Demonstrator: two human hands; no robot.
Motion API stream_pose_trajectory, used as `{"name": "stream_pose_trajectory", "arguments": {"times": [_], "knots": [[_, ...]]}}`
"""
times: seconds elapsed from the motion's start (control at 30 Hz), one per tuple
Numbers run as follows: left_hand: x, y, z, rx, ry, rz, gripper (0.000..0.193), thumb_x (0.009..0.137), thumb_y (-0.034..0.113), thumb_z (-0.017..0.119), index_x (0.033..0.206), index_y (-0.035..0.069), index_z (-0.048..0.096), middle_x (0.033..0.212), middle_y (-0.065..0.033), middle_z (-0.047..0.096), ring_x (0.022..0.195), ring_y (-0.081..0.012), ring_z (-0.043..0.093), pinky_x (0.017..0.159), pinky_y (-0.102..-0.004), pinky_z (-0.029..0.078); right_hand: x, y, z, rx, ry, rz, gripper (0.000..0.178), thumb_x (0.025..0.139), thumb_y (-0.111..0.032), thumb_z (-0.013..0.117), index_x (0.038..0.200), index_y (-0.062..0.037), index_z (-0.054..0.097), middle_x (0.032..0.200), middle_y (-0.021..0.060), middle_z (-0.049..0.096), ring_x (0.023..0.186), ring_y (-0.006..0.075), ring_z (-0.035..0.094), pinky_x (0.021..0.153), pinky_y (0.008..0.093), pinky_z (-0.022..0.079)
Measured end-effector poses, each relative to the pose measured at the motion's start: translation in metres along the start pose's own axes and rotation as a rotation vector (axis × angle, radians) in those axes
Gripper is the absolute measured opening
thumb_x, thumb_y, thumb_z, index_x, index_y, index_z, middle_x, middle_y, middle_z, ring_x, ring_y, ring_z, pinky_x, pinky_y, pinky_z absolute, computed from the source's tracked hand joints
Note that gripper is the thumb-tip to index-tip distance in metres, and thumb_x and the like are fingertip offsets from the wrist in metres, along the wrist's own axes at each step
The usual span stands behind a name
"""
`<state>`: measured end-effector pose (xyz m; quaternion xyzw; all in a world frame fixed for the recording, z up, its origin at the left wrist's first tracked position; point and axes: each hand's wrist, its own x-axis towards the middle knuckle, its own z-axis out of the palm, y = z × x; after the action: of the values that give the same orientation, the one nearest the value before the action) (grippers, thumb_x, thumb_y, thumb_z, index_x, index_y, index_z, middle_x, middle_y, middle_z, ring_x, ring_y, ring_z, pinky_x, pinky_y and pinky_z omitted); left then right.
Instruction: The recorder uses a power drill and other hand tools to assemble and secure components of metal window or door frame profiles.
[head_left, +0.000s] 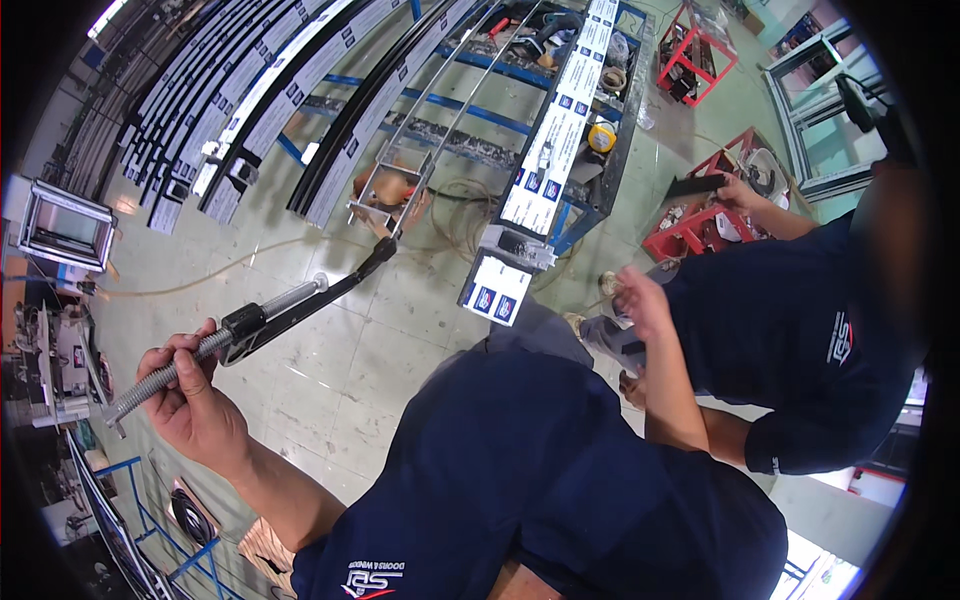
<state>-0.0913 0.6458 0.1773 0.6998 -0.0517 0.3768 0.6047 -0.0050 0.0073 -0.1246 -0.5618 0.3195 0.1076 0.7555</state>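
My left hand (195, 405) is closed around the threaded screw of a bar clamp (275, 318), out to the left above the floor. The clamp's dark bar slants up and right, its far end near a small metal frame (395, 195). My right hand (643, 303) is raised in front of me, fingers loosely bent and slightly apart, with nothing visible in it. Ahead of me, between the hands, the near end of a long profile covered in white printed film (550, 165) points toward me. A grey metal fitting (515, 248) sits at that end.
Film-wrapped profiles (350, 120) lie on blue racks ahead and left. A yellow tape measure (601, 137) lies on the bench beside the long profile. At my right stands a co-worker in a navy shirt (780, 310), one hand holding a dark piece (697, 185) above a red bin (690, 235). A hose crosses the floor.
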Motion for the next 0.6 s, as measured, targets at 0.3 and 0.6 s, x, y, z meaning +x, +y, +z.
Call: {"name": "stream_pose_trajectory", "arguments": {"times": [0.3, 0.6], "knots": [[-0.142, -0.08, -0.083, 0.356, 0.051, -0.354, 0.013, 0.116, -0.001, 0.067, 0.129, -0.001, 0.064, 0.117, -0.0106, 0.073, 0.109, -0.0193, 0.073, 0.101, -0.0324, 0.059, -0.017, 0.079, -0.005, -0.678, 0.032, -0.101, 0.058, 0.102, -0.036, 0.09, 0.144, 0.0006, 0.075, 0.128, 0.0122, 0.084, 0.111, 0.0216, 0.079, 0.095, 0.0374, 0.062], [-0.262, -0.121, -0.156, 0.482, 0.13, -0.609, 0.011, 0.119, 0.006, 0.063, 0.127, -0.002, 0.063, 0.118, -0.0119, 0.072, 0.108, -0.0181, 0.071, 0.1, -0.0321, 0.06, -0.013, 0.004, -0.101, -0.66, 0.481, -0.46, 0.066, 0.102, -0.038, 0.088, 0.147, 0.0067, 0.07, 0.122, 0.0219, 0.084, 0.111, 0.0279, 0.082, 0.098, 0.0413, 0.064]]}}
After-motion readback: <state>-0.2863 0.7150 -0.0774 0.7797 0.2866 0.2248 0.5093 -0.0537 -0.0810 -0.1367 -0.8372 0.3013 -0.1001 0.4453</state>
